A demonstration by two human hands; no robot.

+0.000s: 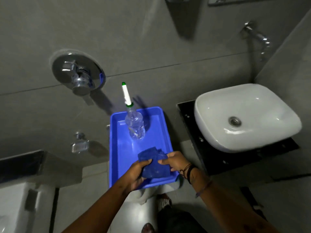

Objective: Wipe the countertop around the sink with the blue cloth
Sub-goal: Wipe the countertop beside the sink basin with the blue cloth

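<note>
The blue cloth [155, 167] is bunched over the near end of a blue plastic tray [121, 148]. My left hand [138, 174] grips its left side and my right hand [175, 161] pinches its right edge. To the right, a white basin [247, 115] sits on a black countertop [188, 125] mounted against the grey wall. The countertop's near strip [235, 162] shows below the basin.
A clear spray bottle [135, 125] with a white and green nozzle stands in the tray's far half. On the wall are a chrome shower mixer [78, 73], a soap holder [80, 146] and a tap [257, 37]. A white toilet tank [18, 207] is at lower left.
</note>
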